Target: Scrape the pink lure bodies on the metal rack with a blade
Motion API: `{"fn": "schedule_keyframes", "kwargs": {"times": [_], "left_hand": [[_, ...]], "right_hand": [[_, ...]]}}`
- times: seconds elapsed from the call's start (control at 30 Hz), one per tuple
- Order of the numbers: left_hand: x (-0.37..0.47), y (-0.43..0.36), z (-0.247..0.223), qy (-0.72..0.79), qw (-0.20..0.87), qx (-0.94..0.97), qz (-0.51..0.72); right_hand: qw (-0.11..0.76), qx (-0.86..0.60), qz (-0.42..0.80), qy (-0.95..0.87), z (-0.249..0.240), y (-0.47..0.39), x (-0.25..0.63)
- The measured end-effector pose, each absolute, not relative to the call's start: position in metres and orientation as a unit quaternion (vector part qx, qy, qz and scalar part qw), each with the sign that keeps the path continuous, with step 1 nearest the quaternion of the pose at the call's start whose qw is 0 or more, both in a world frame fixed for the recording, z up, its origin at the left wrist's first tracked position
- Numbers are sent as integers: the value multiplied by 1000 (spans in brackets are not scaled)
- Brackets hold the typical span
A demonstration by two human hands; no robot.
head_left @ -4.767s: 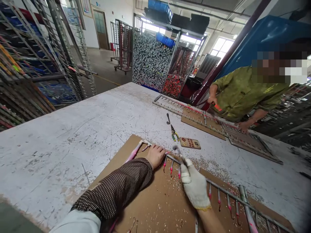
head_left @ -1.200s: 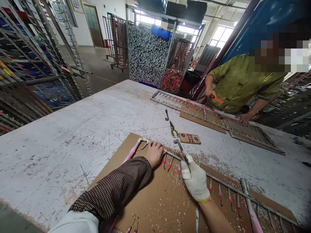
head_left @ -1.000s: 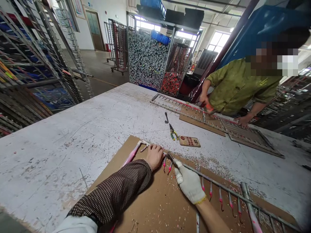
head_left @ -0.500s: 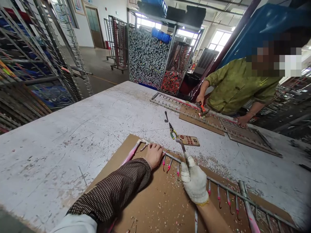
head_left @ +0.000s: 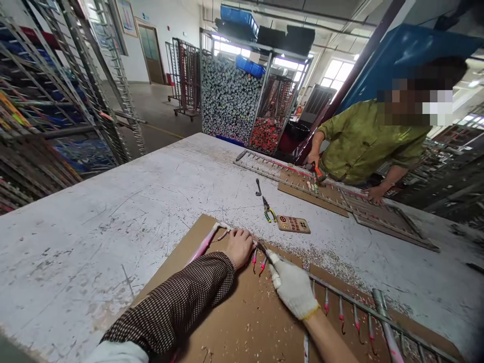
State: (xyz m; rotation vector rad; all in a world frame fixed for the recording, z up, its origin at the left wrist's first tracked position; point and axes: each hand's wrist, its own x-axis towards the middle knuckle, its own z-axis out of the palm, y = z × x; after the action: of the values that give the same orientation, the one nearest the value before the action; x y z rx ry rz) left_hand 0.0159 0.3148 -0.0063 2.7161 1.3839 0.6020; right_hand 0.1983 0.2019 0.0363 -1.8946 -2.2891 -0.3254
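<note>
Hooked rack (head_left: 350,295): lying on cardboard (head_left: 234,327) at the near side of the table (head_left: 159,201); long grey bar slanting from left to near right, with pink-marked hooks along the near edge.
Left hand (head_left: 241,247): bare, palm down over the bar near the left end; fingers together and bent; cannot tell whether closed round the bar or merely resting on top.
Right hand (head_left: 293,286): in a white glove with yellow edging; closed round a metal tool (head_left: 260,246), head down at the bar, just right of the bare fingers.
Checked sleeve (head_left: 177,302): on the left forearm, reaching in from the near left.
Chips (head_left: 335,264): scattered over cardboard and table, thickest just beyond the bar.
Pliers (head_left: 269,213): on the table beyond the bar, with a small dark tool (head_left: 258,187) farther off and a patterned flat case (head_left: 293,224) just to the right.
Co-worker (head_left: 363,143): at the far right in an olive jacket, one hand on an orange-handled tool (head_left: 318,173) over a second rack (head_left: 260,170).
</note>
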Motion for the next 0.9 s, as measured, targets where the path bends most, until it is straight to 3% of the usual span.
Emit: {"fn": "schedule_keyframes", "kwargs": {"times": [0.1, 0.3, 0.43, 0.6, 0.77, 0.9], "left_hand": [[16, 315, -7, 441, 17, 876, 194], [15, 316, -6, 446, 26, 875, 187], [14, 316, -6, 437, 25, 879, 188], [14, 316, -5, 443, 30, 877, 183], [13, 316, -5, 435, 32, 880, 186], [13, 316, -2, 442, 38, 878, 181]], "right_hand": [[151, -694, -154, -687, 43, 202, 199], [44, -641, -89, -761, 45, 201, 196], [167, -671, -183, -699, 42, 200, 198], [39, -628, -110, -770, 42, 200, 198], [122, -677, -161, -708, 47, 199, 197], [41, -634, -106, -765, 45, 202, 198]]}}
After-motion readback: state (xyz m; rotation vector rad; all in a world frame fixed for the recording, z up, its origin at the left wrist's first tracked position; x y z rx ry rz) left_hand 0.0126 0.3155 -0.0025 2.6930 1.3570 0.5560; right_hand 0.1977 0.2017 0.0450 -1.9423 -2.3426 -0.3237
